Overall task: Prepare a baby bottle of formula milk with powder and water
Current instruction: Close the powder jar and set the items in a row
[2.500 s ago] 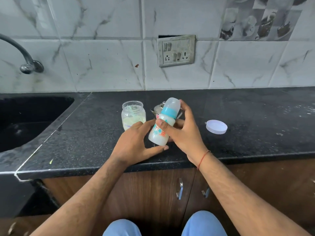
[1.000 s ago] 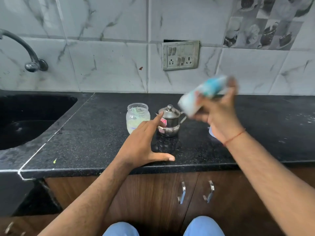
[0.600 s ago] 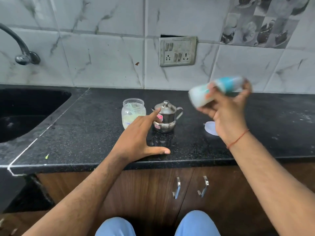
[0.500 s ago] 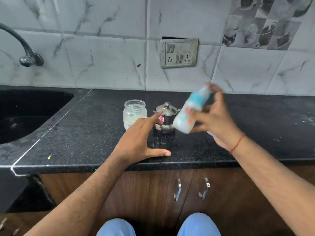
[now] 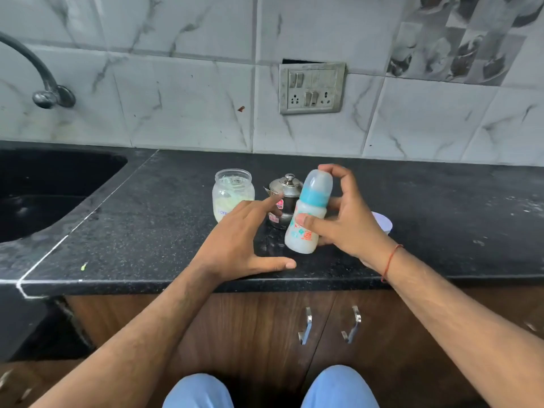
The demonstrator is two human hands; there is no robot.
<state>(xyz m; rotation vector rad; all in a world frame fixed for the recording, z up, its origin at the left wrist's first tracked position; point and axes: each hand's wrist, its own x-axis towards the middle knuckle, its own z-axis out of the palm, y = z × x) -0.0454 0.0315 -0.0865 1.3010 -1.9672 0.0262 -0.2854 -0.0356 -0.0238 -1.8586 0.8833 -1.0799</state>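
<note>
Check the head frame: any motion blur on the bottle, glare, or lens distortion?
Head view: baby bottle sharp in the right hand, print legible; soft, even light with faint shadows; a dull sheen on the counter only; wide-angle bowing along the counter edge.

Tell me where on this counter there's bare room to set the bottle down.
Bare counter lies right of the white lid, and between the sink and the powder jar. It is crowded mid-counter: jar, steel pot, left hand, and the right hand holding the bottle.
</note>
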